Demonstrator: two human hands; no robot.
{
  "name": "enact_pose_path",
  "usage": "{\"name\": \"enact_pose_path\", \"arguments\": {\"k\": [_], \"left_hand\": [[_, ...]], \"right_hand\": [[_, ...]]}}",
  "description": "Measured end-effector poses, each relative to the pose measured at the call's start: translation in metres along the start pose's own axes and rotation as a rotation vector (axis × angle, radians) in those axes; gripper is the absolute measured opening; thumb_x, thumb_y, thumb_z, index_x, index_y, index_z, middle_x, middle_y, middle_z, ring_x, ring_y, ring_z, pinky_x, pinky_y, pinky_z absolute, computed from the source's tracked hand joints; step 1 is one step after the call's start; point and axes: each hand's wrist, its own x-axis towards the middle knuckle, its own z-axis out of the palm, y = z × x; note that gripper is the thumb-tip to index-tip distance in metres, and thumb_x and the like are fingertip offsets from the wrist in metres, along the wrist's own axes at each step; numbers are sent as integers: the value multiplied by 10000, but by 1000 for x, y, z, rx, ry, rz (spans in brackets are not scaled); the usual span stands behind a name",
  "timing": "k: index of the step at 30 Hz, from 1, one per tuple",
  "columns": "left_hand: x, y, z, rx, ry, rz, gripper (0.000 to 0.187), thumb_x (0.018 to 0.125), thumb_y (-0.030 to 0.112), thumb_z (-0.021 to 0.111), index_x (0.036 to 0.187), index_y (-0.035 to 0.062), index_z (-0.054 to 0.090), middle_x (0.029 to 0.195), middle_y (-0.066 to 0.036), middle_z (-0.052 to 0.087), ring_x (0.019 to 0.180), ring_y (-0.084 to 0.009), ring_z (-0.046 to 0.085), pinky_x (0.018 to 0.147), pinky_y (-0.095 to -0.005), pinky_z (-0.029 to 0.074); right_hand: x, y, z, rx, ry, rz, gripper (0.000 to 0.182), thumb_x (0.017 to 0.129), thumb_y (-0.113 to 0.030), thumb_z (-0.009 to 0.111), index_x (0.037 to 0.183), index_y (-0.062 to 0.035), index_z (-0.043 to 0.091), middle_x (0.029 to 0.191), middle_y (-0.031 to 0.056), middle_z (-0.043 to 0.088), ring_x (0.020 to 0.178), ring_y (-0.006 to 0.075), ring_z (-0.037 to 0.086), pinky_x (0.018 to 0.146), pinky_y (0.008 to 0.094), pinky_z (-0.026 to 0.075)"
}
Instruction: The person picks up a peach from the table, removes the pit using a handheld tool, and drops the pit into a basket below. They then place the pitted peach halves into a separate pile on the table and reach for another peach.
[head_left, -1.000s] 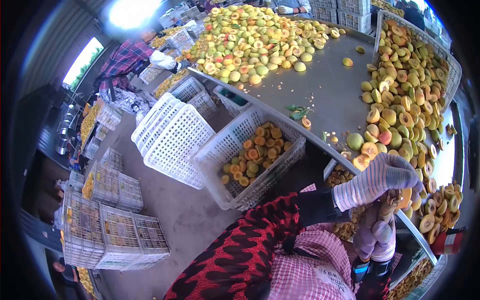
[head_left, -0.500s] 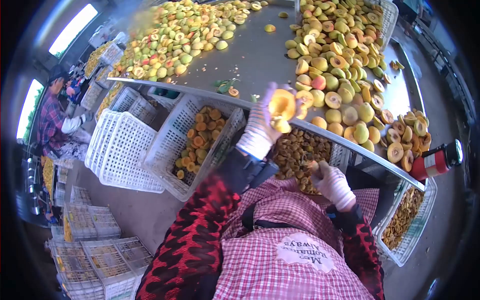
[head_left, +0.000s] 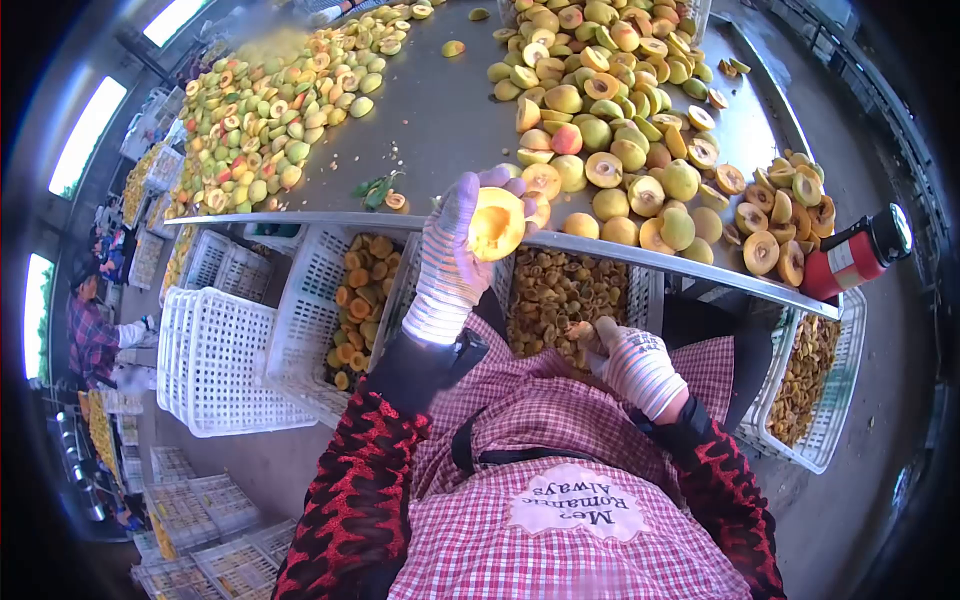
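Note:
My left hand [head_left: 447, 262], in a striped glove, is closed around a pitted yellow peach half [head_left: 496, 225], its hollow cut face turned up toward me. It is raised just in front of the metal table's edge. Lower and to the right, my right hand [head_left: 640, 368], gloved too, is curled shut over a crate of brown pits [head_left: 560, 300]. Something small and brownish shows at its fingertips; I cannot tell what it is. Halved peaches [head_left: 630, 150] are heaped on the metal table [head_left: 430, 120] beyond my hands.
Another peach pile [head_left: 290, 110] covers the table's left side. A crate of pitted halves [head_left: 312, 290] and stacked white crates [head_left: 220, 360] stand left below the edge. A red jar with a black lid [head_left: 850, 258] is at the right corner, above another crate [head_left: 822, 400]. A person [head_left: 95, 330] sits far left.
My view has shifted, so the table sits further left. My left hand has come down and nearer with the peach half, which now faces me more fully. My right hand stays low over the pits.

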Motion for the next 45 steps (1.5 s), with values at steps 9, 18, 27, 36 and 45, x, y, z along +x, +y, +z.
{"name": "enact_pose_path", "arguments": {"k": [9, 18, 27, 36, 45], "left_hand": [[30, 29, -127, 1269, 382, 442, 316, 868, 142, 594, 1156, 22, 546, 1103, -161, 597, 984, -244, 610, 855, -352, 503], [177, -86, -48, 2136, -355, -106, 465, 702, 312, 687, 1118, 109, 643, 1183, -108, 577, 1112, -275, 563, 859, -418, 470], [164, -68, -8, 1569, 122, -232, 454, 644, 263, 743, 1034, 51, 646, 1016, -148, 654, 963, -260, 636, 744, -349, 510], [62, 1, -7, -313, -60, -112, 335, 799, 396, 617, 930, 91, 577, 843, -88, 609, 780, -244, 588, 683, -378, 473], [4, -11, -35, -656, -9, -101, 323, 882, 371, 579, 947, 55, 588, 993, -88, 598, 953, -250, 588, 838, -420, 507]], "right_hand": [[33, 36, 16, 151, -151, 59, 292, 776, -214, 690, 917, 3, 556, 766, 227, 626, 772, 408, 615, 634, 442, 478], [46, 100, 73, 427, -319, 98, 301, 774, -188, 625, 980, 19, 553, 787, 154, 595, 662, 267, 555, 600, 380, 449], [46, 79, 34, -218, -445, -543, 371, 824, -262, 614, 1053, 30, 587, 913, 274, 625, 765, 397, 584, 672, 435, 471], [32, 30, 12, 631, -268, 332, 580, 780, -354, 671, 1295, -142, 510, 1189, 187, 598, 957, 291, 622, 856, 372, 483], [41, -65, -19, 549, -39, -86, 321, 870, -305, 612, 952, -13, 507, 721, 174, 569, 661, 313, 568, 619, 402, 450]]}}
